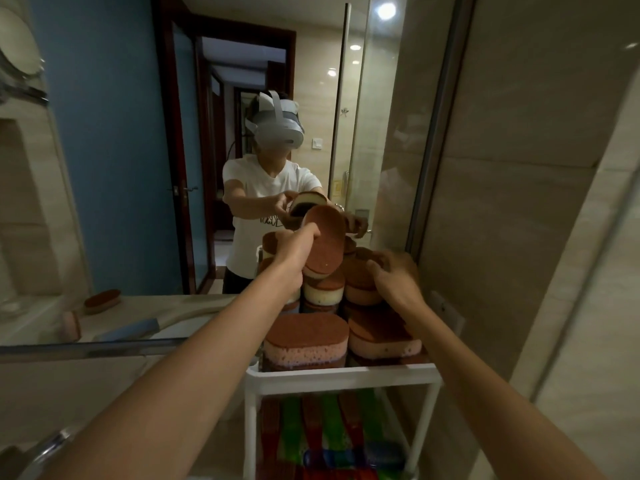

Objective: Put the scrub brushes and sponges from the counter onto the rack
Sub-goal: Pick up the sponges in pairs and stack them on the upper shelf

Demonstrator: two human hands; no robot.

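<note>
Tilting at frame centre, brown-topped oval sponge (325, 245) pinched in left hand (294, 252) above sponge pile on white wire rack (341, 375). Right hand (394, 277) spread, pressing stacked sponges (362, 287). Brush (102, 301) lies on counter (41, 375), lower left.

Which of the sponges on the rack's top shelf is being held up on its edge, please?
The brown-faced sponge gripped by the left hand, raised above the pile at the back; the others lie flat in stacks on the white rack.
</note>
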